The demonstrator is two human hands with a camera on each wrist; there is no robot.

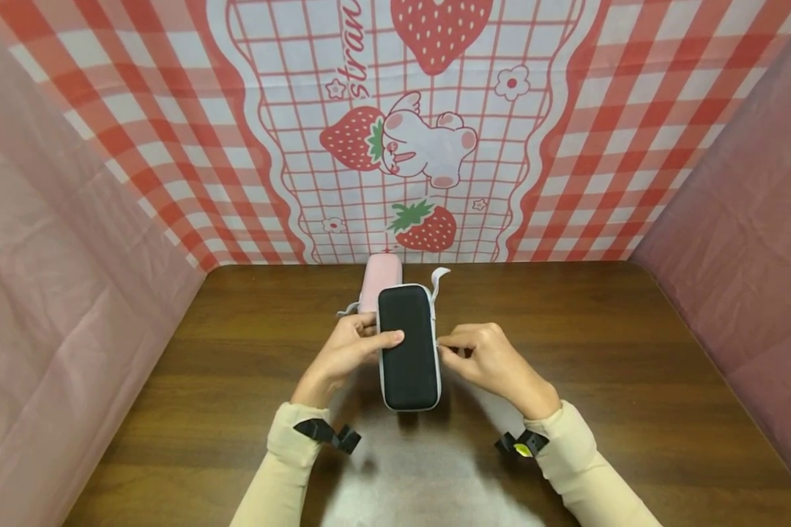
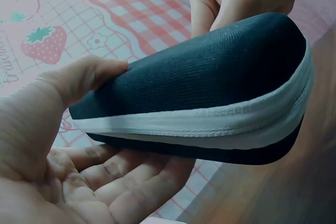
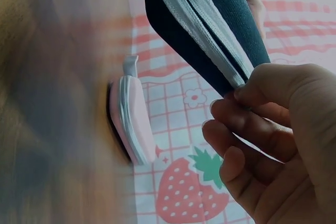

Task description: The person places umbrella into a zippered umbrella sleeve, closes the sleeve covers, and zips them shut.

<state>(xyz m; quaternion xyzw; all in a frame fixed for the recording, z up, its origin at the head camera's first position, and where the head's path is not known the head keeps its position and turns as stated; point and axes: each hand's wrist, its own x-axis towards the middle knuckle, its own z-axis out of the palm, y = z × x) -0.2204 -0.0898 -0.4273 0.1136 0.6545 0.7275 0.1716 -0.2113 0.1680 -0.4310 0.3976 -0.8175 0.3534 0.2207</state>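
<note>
A black oblong zip case (image 1: 409, 359) with a white zipper band is held up above the wooden table. My left hand (image 1: 343, 351) grips its left side, the thumb lying across the top face and the fingers underneath, as the left wrist view shows. At the opposite edge, my right hand (image 1: 494, 362) pinches the zipper (image 3: 210, 40) between thumb and index finger. Those fingertips hide the zipper pull. In the right wrist view a dark line runs between the two white strips; whether the zipper is parted there I cannot tell. A pale strap (image 1: 437, 282) sticks up from the case's far right corner.
Behind the black case lies a pink zip case (image 1: 382, 274) with a grey strap, near the table's back edge. The brown wooden table (image 1: 237, 439) meets a strawberry-print cloth (image 1: 290, 146) at the back. Pink fabric walls (image 1: 59, 256) stand on both sides.
</note>
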